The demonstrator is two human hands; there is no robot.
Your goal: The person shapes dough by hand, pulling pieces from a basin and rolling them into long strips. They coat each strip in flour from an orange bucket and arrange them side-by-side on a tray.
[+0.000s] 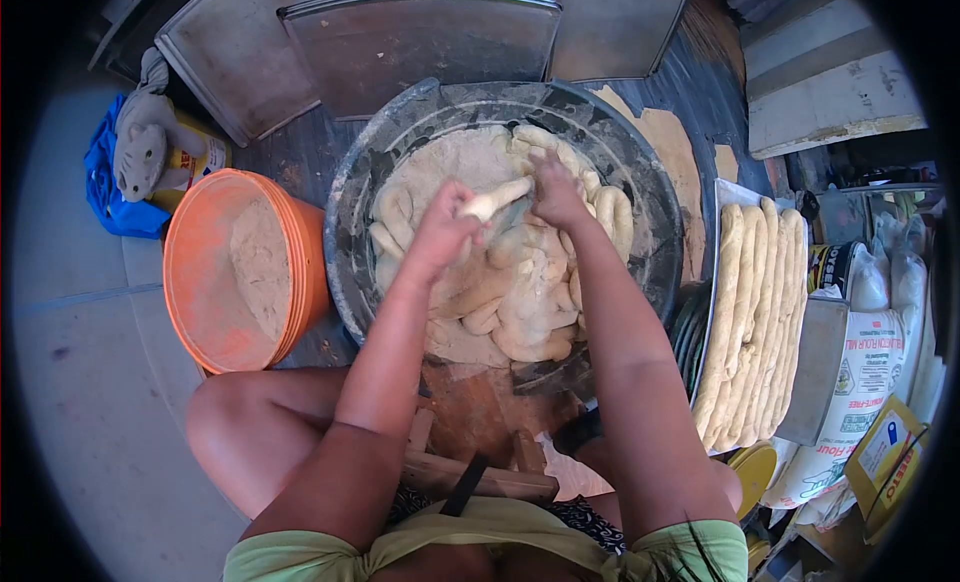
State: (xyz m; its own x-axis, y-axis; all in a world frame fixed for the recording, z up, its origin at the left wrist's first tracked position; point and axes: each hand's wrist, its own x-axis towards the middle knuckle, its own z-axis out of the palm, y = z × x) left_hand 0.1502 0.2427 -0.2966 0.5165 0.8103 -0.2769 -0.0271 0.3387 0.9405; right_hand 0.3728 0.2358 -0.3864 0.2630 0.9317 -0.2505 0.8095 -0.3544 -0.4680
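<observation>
My left hand (447, 225) is closed around a short length of pale dough rope (497, 198) that points right, over a wide black tub (352, 267). At the rope's far end, my right hand (556, 190) has its fingers bent over dough at the back of the tub, slightly blurred. Coiled dough ropes (612, 214) curve along the right inner side of the tub. Nearer to me lies a floury heap of thick dough pieces (530, 302). Loose flour (450, 154) covers the tub's back left part.
Left of the tub stands an orange bucket (318, 272) with flour-like powder (262, 267) inside. On the right, a tray (722, 194) bears several long dough ropes (760, 312). Large metal trays (425, 57) lean behind the tub. Flour sacks (865, 367) stand far right.
</observation>
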